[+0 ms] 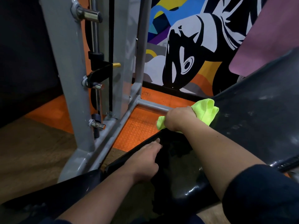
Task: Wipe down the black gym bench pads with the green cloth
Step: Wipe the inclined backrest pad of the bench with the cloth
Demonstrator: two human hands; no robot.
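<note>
Green cloth point(205, 110) bunched in right hand point(179, 118) against bench pad point(262, 113); left hand point(145, 160) seemingly flat; grey frame point(72, 78) just beside.

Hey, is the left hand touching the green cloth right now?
Apart. In the head view the left hand rests on the edge of the lower black pad, with dark pad showing between it and the green cloth, which the right hand grips.

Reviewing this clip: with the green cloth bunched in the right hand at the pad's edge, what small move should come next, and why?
Probably drag the bright green microfibre cloth up along the tilted black vinyl back pad. The right hand grips the cloth at that pad's lower end, and pale smudges show higher up its surface. The left hand rests with straight fingers on the black seat pad, steadying it.
</note>
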